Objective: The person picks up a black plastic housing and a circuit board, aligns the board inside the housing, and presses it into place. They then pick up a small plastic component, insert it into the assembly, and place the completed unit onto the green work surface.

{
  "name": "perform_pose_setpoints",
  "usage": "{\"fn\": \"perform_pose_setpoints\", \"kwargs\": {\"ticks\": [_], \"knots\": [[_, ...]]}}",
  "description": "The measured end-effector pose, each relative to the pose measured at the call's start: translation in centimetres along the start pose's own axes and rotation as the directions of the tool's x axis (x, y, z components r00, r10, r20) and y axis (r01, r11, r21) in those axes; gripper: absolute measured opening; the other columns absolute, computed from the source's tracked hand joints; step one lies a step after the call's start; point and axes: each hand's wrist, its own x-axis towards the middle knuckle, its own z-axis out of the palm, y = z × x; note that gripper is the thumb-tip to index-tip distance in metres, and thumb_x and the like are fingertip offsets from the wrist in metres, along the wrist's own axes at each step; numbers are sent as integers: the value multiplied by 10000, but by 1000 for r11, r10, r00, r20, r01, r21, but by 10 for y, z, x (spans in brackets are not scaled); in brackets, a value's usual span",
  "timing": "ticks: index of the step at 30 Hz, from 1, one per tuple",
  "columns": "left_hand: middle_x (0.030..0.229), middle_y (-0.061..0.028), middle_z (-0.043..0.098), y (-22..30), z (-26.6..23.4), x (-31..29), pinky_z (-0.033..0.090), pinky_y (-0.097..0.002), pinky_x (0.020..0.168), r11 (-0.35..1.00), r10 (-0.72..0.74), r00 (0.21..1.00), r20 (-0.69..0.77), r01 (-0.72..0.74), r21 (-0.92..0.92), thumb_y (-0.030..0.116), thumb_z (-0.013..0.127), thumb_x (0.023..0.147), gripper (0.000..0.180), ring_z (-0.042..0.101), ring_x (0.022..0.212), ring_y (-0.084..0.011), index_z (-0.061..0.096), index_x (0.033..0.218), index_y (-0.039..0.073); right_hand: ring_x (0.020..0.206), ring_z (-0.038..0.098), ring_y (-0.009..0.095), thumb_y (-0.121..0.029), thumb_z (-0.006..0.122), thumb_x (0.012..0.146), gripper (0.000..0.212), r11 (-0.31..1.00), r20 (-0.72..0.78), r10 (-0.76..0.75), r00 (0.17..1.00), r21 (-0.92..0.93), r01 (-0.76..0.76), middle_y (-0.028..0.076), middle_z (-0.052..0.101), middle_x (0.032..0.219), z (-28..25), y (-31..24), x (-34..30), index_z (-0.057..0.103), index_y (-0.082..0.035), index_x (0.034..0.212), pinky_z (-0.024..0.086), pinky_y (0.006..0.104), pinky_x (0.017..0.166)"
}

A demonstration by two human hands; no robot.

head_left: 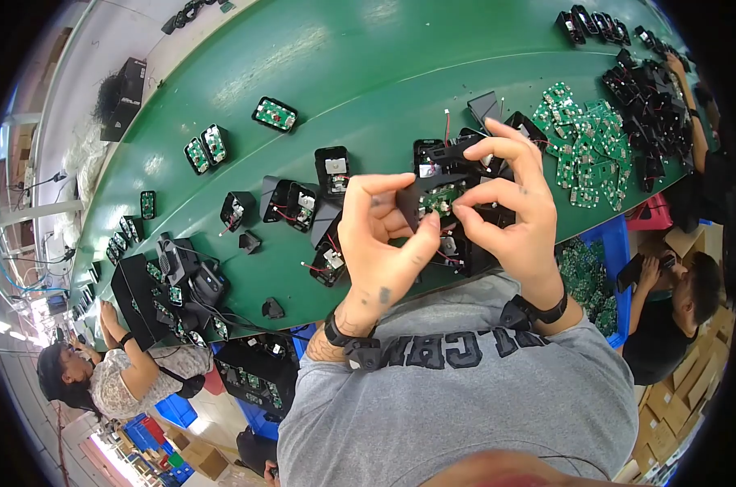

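Grey shirt [457, 406], held circuit board [439, 200], green table [368, 105] (indoors).

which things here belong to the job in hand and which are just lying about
Likely part of the job:
- green circuit board, at the fingertips of the left hand and right hand
- open black casings on the table
- loose green boards, piled at right

Apparently just lying about:
- black box, upper left
- cardboard boxes, lower right

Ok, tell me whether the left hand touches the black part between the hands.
Touching: the head view shows the left hand pinching the black part between index fingertip and thumb.
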Motion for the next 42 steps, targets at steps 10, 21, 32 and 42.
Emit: {"fn": "perform_pose_setpoints", "kwargs": {"ticks": [10,21,32,42], "knots": [[1148,-208,605,-10,9,-6,582,-287,754,908,346,938,-16,-331,257,-92,698,761,497,671,941,-205,411,1160,-17,1256,466,338,56,761,657,169,977,-176,104,979,204,-67,105,611,1116,24,3,-11,714,-36,790,391,433,1013],[1101,-182,609,30,-6,64,582,-317,794,994,25,992,122,-37,99,-25,576,887,392,671,961,-260,449,1257,-42,1207,516,334,-50,691,736,370,997,-65,-17,998,79,22,165,593,1249,-24,14,-5,704,-101,1102,380,442,1013],[1090,-165,659,-40,-99,201,561,-267,592,672,-41,999,-7,32,740,75,577,900,392,704,723,-179,551,1272,-46,1152,533,292,-191,739,768,496,836,-37,382,923,-411,-363,138,601,1207,-58,93,-13,607,-28,1217,408,376,997],[1074,-101,672,27,-56,117,490,-223,606,807,141,988,66,-154,571,190,559,947,351,616,687,-106,598,1237,-3,809,652,176,-74,672,834,149,857,-197,471,860,-127,-499,90,665,872,-56,96,-9,693,16,952,504,275,710]]}}
